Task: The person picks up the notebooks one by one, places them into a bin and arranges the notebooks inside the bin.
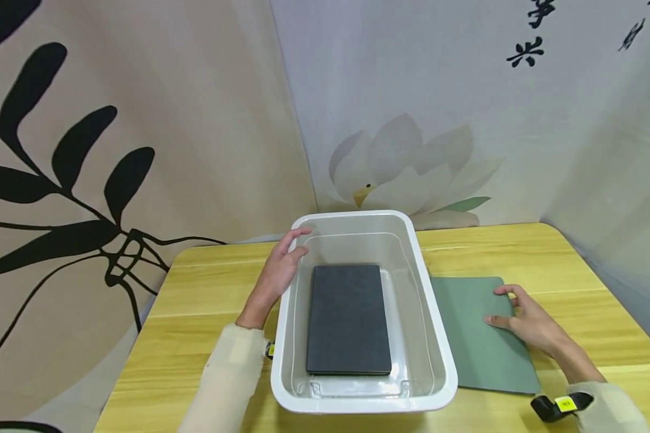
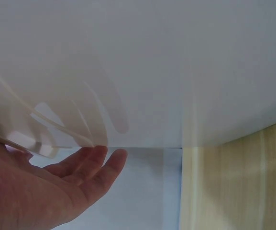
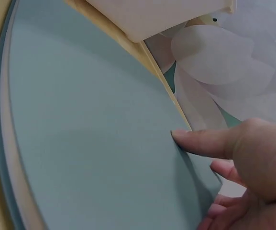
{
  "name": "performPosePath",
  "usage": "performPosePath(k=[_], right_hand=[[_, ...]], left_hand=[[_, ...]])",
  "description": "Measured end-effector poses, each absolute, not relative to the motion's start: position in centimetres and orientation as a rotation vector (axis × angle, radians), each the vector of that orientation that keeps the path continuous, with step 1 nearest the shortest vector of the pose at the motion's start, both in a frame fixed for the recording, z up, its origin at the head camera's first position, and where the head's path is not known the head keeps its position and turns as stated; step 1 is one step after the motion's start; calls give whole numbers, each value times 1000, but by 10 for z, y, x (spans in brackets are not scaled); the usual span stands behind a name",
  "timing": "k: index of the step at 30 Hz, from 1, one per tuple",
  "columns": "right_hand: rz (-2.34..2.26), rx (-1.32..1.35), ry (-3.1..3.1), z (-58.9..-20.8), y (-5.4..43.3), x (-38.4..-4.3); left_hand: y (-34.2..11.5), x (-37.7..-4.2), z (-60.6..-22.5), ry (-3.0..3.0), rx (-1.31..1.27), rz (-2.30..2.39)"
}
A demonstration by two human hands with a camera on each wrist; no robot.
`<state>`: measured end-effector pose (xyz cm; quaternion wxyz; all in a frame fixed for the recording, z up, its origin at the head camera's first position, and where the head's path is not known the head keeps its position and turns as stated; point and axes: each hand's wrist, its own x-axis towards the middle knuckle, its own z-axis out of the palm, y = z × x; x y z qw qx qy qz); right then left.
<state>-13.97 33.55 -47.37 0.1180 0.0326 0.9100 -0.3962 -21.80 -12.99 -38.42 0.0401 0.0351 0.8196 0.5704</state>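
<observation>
My left hand (image 1: 279, 270) grips the left rim of a white plastic tub (image 1: 436, 337); thumb and index finger reach over the rim, and other fingers (image 2: 113, 167) lie against the outer wall in the left wrist view. Inside the tub lies a dark grey notebook (image 1: 349, 319), flat on the bottom. To the right of the tub, my right hand (image 1: 533, 322) holds a green notebook (image 1: 479, 337) by its right edge. The right wrist view shows the thumb (image 3: 204, 142) on the green cover (image 3: 90, 120) and fingers around the edge, partly hidden beneath it.
Both the tub and green notebook are on a light wooden table (image 1: 206, 300). Behind it hang pale curtains (image 1: 222, 120) printed with leaves, a lotus flower and dark characters. The tub's right wall stands close beside the green notebook's left edge.
</observation>
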Motion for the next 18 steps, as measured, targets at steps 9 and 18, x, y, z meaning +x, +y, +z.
performPosePath(k=[9, 18], right_hand=[[-1167, 127, 2624, -475, 341, -139], [-1247, 43, 2549, -479, 345, -132]], left_hand=[[-129, -218, -384, 2510, 110, 1752], [-130, -218, -384, 2494, 101, 1754]])
